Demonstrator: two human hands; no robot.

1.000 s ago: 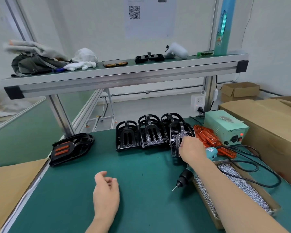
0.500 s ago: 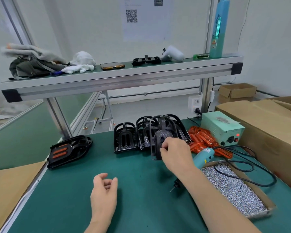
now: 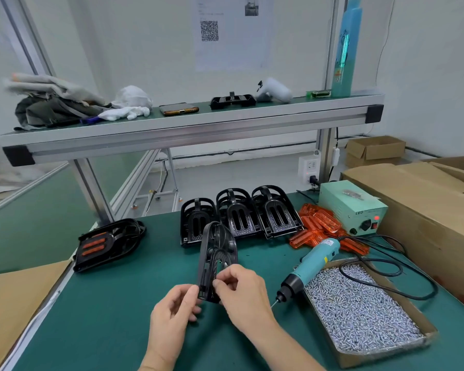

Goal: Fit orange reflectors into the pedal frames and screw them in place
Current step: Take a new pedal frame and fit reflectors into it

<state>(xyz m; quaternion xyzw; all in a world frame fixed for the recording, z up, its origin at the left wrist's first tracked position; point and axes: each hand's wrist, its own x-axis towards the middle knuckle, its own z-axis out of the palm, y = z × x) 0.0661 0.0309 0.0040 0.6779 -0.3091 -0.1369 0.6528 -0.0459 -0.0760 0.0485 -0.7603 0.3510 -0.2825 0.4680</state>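
Green bench mat [image 3: 113, 303] lay under both hands. Black pedal frame [image 3: 217, 250], pulled from the frame row [image 3: 239, 212] beyond, stood on edge between them. Right hand [image 3: 241, 293] pinched its near end; left hand [image 3: 174, 314], idle before, had come up and gripped the other side. It had no reflector yet; the orange reflectors [image 3: 319, 226] lay beyond the right hand.

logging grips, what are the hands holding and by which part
One black pedal frame, upright, held at its lower end: right hand pinches the near edge, left hand grips the left side.
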